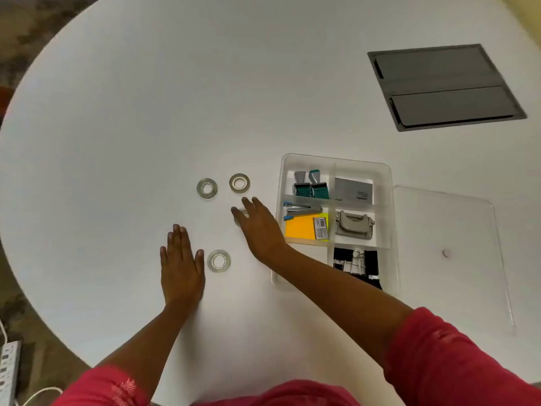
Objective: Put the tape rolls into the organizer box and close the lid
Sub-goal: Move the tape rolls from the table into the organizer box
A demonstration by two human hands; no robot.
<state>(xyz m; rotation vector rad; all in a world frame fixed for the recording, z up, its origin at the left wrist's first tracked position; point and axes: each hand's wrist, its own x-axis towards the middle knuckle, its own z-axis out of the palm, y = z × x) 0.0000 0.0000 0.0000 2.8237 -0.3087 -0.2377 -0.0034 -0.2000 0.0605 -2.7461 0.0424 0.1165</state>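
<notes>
Three clear tape rolls lie flat in plain sight on the white round table (146,112): one at the far left (207,188), one beside it (239,183), and one near me (218,260). A fourth roll (240,213) is mostly hidden under my right hand (257,227), whose fingers curl over it; whether they grip it is unclear. My left hand (181,265) rests flat on the table just left of the near roll, holding nothing. The clear organizer box (390,200) stands open to the right. Its clear lid (450,259) lies flat beside the box.
The box compartments hold stamps (310,186), a stapler and orange sticky notes (301,228), a hole punch (354,224), a grey card box (353,190) and black binder clips (357,263). A grey cable hatch (445,86) sits at the far right. A power strip (8,367) lies on the floor.
</notes>
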